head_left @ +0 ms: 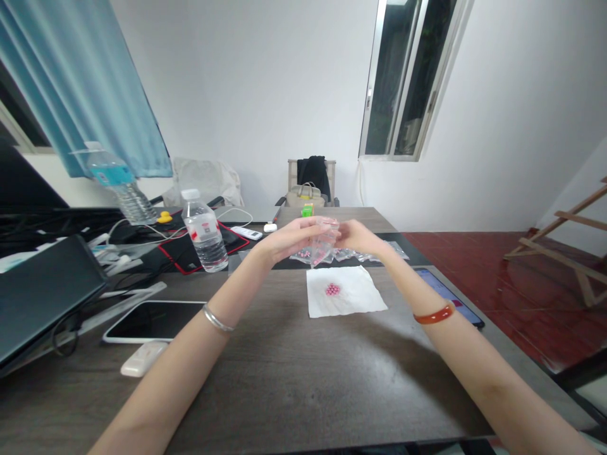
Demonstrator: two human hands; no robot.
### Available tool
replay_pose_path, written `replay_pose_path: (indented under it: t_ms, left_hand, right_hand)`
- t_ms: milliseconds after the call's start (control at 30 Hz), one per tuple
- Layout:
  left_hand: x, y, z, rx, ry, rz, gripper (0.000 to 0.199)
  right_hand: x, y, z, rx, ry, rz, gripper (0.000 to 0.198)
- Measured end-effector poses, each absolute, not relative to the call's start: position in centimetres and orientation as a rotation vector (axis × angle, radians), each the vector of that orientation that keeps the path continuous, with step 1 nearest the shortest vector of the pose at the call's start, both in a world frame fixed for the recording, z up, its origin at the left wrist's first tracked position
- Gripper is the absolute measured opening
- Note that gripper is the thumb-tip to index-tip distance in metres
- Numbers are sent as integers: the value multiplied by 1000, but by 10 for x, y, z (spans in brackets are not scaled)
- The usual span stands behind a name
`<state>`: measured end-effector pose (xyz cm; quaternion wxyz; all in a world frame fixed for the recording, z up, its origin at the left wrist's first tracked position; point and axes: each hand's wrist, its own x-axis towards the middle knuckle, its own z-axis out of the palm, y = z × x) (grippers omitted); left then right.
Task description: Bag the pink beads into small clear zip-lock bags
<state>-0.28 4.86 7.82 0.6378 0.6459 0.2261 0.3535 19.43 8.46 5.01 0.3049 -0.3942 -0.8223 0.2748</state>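
Observation:
Both my hands meet above the far part of the table around a small clear plastic bag [322, 245] with pink bits in it. My left hand [298, 235] grips the bag's left side near the top. My right hand [353, 236] is closed at the bag's upper right edge. Below them lies a white paper sheet [351, 303], with a cluster of pink beads [332, 289] on it. Behind my hands, several more clear bags [345, 254] lie in a row, some with pink beads inside. The fingertips are partly hidden by the bag.
Left of my hands stand two water bottles [205, 234]. A tablet [152, 319], a white case [142, 358] and a laptop [47, 297] lie closer on the left. On the right a phone [448, 294] rests under my forearm, near the table edge. A green object [308, 210] stands farther back.

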Motion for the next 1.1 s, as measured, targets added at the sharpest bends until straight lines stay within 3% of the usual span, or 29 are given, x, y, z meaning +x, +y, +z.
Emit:
replay_pose_path:
  t_ms: [267, 767, 1100]
  left_hand:
    - [-3, 48, 77, 1510, 542, 759, 38]
    - [-3, 50, 75, 1503, 540, 779, 41]
    - [-6, 56, 71, 1329, 353, 760, 33]
  right_hand:
    - [206, 62, 92, -864, -1686, 776, 30]
    - [190, 20, 114, -801, -1988, 861, 22]
    - [198, 32, 108, -747, -2050, 788, 36]
